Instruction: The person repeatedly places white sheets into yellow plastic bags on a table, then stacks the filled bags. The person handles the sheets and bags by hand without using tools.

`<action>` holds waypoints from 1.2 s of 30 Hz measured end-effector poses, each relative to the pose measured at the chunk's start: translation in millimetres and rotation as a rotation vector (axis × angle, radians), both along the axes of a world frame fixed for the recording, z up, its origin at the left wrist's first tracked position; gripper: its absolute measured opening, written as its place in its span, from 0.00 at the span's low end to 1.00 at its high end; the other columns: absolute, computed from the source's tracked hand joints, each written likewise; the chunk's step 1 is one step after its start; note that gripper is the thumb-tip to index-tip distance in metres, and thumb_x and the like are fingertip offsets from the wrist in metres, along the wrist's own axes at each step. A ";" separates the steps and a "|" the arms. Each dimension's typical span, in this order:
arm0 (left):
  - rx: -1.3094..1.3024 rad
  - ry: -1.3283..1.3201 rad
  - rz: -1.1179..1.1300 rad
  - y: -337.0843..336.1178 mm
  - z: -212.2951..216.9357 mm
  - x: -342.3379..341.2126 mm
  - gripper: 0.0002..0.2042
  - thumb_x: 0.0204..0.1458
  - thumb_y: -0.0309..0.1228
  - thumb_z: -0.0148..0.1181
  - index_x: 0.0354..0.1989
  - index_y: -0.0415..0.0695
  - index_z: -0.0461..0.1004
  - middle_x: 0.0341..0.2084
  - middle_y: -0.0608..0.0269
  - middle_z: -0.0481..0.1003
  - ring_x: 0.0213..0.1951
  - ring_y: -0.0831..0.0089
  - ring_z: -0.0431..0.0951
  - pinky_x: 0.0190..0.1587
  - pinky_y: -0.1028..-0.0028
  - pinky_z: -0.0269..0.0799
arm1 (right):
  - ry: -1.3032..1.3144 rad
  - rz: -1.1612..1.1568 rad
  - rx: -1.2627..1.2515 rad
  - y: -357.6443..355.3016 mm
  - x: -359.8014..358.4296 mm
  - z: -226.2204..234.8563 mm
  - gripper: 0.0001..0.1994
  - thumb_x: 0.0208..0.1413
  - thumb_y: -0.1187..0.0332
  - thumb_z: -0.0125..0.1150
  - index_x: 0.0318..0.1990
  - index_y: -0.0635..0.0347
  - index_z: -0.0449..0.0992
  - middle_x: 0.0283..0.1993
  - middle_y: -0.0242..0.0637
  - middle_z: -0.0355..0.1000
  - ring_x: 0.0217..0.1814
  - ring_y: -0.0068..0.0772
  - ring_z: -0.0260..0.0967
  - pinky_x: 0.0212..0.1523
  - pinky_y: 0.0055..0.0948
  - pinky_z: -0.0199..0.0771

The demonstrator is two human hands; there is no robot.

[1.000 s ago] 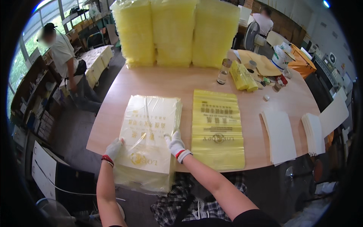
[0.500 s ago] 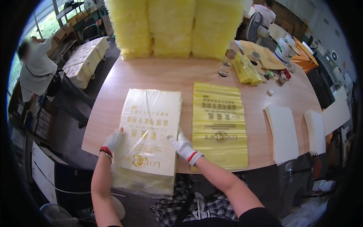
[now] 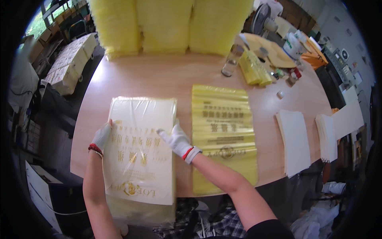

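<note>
A tall stack of cream paper in a clear plastic bag (image 3: 137, 159) with gold print lies before me, its near end past the table's front edge. My left hand (image 3: 102, 136), in a white glove with a red cuff, grips its left edge. My right hand (image 3: 178, 140), gloved alike, is at the right edge, its thumb reaching over the top and its fingers along the side, partly hidden. Right of it lies a flat pile of yellow printed plastic bags (image 3: 225, 167), apart from my hands.
Yellow stacked bundles (image 3: 163, 28) wall off the table's (image 3: 151, 75) far side. A glass bottle (image 3: 232, 60) and folded yellow bags (image 3: 254, 68) stand far right. White paper piles (image 3: 293, 143) lie at the right edge. A person (image 3: 24, 79) stands at left.
Both hands have moved up along the stack's sides toward its far end. The view has shifted, so the table and stack sit farther left. The person at left is nearer the picture's edge.
</note>
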State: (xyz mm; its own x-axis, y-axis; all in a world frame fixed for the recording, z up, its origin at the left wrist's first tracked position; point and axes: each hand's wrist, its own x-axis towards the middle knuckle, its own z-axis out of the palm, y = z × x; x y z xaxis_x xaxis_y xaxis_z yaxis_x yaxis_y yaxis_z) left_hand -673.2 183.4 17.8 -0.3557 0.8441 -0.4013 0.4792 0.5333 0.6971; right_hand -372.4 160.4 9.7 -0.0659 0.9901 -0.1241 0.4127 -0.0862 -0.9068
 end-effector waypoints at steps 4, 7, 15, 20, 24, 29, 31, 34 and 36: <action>-0.027 -0.326 0.119 -4.6 -4.7 5.2 0.33 0.52 0.58 0.43 0.44 0.34 0.71 0.38 0.60 0.72 0.36 0.76 0.72 0.36 0.74 0.69 | 0.120 -0.029 0.042 -1.9 4.5 -27.4 0.35 0.47 0.53 0.61 0.54 0.66 0.54 0.47 0.53 0.67 0.51 0.47 0.66 0.50 0.34 0.63; -0.098 -0.455 0.084 -29.7 -23.5 -32.0 0.32 0.55 0.56 0.40 0.51 0.37 0.66 0.41 0.59 0.72 0.37 0.74 0.74 0.37 0.73 0.71 | 0.247 -0.049 -0.159 -19.3 8.8 0.8 0.42 0.50 0.50 0.57 0.62 0.69 0.43 0.48 0.55 0.67 0.49 0.41 0.67 0.49 0.30 0.64; -0.236 -0.870 0.104 -178.2 -11.6 -47.2 0.29 0.55 0.48 0.46 0.58 0.39 0.57 0.51 0.56 0.66 0.50 0.67 0.69 0.50 0.68 0.67 | 0.409 -0.079 -0.141 -169.5 -21.5 -19.2 0.41 0.50 0.56 0.59 0.62 0.69 0.42 0.59 0.55 0.56 0.60 0.44 0.55 0.58 0.33 0.55; -0.114 -0.765 0.089 -204.0 -39.9 -55.8 0.27 0.54 0.46 0.51 0.57 0.41 0.59 0.48 0.57 0.68 0.47 0.67 0.71 0.49 0.70 0.67 | 0.352 -0.013 -0.058 -163.9 -23.0 -3.3 0.33 0.49 0.60 0.61 0.57 0.65 0.51 0.54 0.49 0.60 0.56 0.38 0.58 0.55 0.32 0.58; -0.057 -0.613 0.052 -199.1 -57.6 -61.5 0.26 0.54 0.45 0.50 0.56 0.41 0.61 0.46 0.58 0.69 0.47 0.70 0.70 0.48 0.72 0.67 | 0.501 -0.066 -0.081 -169.4 -32.9 -9.6 0.32 0.48 0.63 0.62 0.57 0.64 0.52 0.52 0.47 0.62 0.54 0.37 0.60 0.53 0.31 0.60; -0.112 -0.199 0.028 -198.4 -25.2 -44.3 0.25 0.53 0.47 0.49 0.54 0.43 0.63 0.45 0.50 0.70 0.46 0.65 0.71 0.48 0.70 0.65 | 0.662 -0.064 -0.129 -185.0 -36.5 -33.7 0.33 0.48 0.62 0.61 0.57 0.66 0.52 0.49 0.48 0.65 0.51 0.39 0.63 0.52 0.30 0.61; -0.096 0.051 0.024 -200.1 -50.4 -61.5 0.24 0.53 0.47 0.48 0.53 0.45 0.63 0.44 0.46 0.70 0.46 0.59 0.71 0.49 0.67 0.63 | 0.643 -0.064 -0.136 -194.6 -41.4 -22.9 0.32 0.49 0.61 0.61 0.57 0.66 0.54 0.49 0.49 0.65 0.51 0.40 0.63 0.51 0.30 0.62; -0.162 0.197 0.002 -199.2 -17.4 -39.5 0.24 0.52 0.46 0.48 0.52 0.42 0.63 0.47 0.41 0.67 0.47 0.53 0.69 0.52 0.64 0.61 | 0.482 -0.088 -0.209 -216.0 -34.7 -7.5 0.29 0.51 0.58 0.58 0.56 0.64 0.56 0.50 0.49 0.65 0.51 0.40 0.64 0.50 0.30 0.62; -0.040 0.410 -0.030 -203.5 10.1 -19.1 0.25 0.51 0.44 0.50 0.51 0.38 0.62 0.49 0.40 0.65 0.49 0.50 0.67 0.53 0.62 0.60 | 0.542 -0.067 -0.315 -217.0 -20.0 11.7 0.28 0.51 0.56 0.57 0.55 0.62 0.58 0.50 0.50 0.66 0.51 0.41 0.65 0.50 0.31 0.62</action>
